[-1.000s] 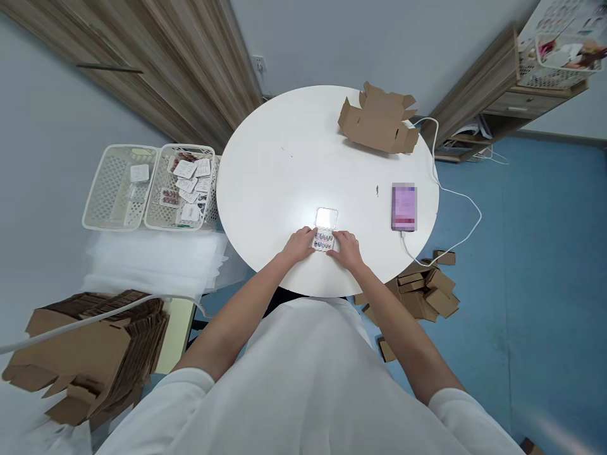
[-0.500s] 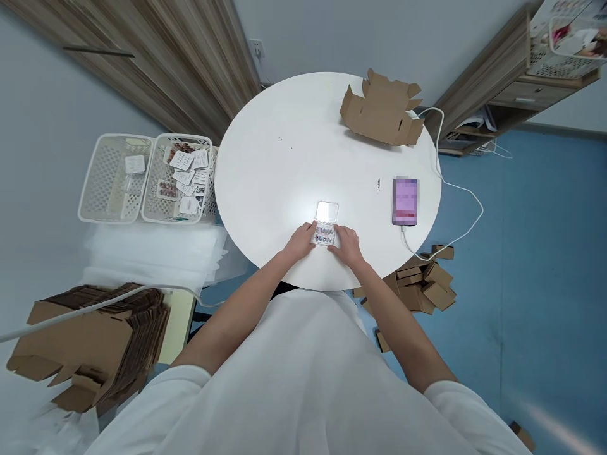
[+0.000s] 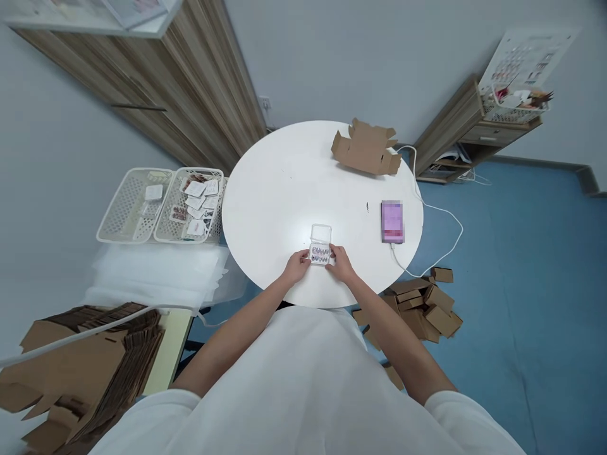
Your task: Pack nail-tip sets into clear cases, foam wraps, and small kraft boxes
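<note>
A small clear plastic case [image 3: 319,254] lies on the white oval table [image 3: 265,208] near its front edge. Its lid [image 3: 321,233] is flipped back, away from me. Inside the case are two rows of small purplish pieces that look like press-on nails. My left hand [image 3: 296,266] holds the case's left side, with fingers and thumb closed at its edge. At the right side, my right hand [image 3: 340,263] grips the opposite edge in the same way.
An unfolded cardboard box [image 3: 367,149] lies at the table's back right. A phone-like device [image 3: 392,221] with a white cable sits at the right. White baskets [image 3: 118,212] with small packs stand left. Flattened cartons [image 3: 80,366] are stacked lower left; small boxes [image 3: 439,313] lie on the floor.
The head view has tilted up, so the table and everything on it appear lower. Both hands stay at the sides of the case, with the left fingers slightly shifted along its edge.
</note>
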The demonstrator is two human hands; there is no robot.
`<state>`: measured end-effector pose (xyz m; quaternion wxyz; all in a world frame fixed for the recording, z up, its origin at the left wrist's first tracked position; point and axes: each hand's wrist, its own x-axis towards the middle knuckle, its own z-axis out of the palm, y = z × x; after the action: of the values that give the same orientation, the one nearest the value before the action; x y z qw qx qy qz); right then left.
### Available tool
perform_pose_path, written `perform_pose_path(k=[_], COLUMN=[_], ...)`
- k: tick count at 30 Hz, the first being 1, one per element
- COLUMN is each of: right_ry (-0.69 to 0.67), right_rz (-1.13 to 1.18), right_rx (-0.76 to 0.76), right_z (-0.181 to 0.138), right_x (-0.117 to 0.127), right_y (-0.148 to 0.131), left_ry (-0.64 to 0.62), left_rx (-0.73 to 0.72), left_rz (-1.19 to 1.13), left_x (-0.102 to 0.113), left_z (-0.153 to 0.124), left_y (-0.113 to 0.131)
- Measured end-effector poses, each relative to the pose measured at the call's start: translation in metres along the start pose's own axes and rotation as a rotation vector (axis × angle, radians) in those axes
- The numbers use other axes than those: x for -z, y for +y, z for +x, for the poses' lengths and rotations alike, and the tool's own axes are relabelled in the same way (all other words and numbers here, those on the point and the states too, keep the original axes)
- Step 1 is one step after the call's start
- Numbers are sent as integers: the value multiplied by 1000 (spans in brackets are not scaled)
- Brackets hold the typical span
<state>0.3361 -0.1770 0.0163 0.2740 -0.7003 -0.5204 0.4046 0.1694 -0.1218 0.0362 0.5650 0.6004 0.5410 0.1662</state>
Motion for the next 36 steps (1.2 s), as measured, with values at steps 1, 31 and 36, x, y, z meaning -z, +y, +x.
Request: perform_pose_path(k=[1,31,36], right_ry=[13,-42,-76], right_rz=[44,821,906], right_rx=[18,-63,-73], right_z=[-4,-14,-29], right_x=[1,66,55], right_y=[-1,-61,-62], left_ry=[18,-168,-147], left_rx=[22,198,223], left_rz=[-83,-770,-847], left_x=[1,16,15], left_z=[-3,-36,-38], left_y=[1,39,39])
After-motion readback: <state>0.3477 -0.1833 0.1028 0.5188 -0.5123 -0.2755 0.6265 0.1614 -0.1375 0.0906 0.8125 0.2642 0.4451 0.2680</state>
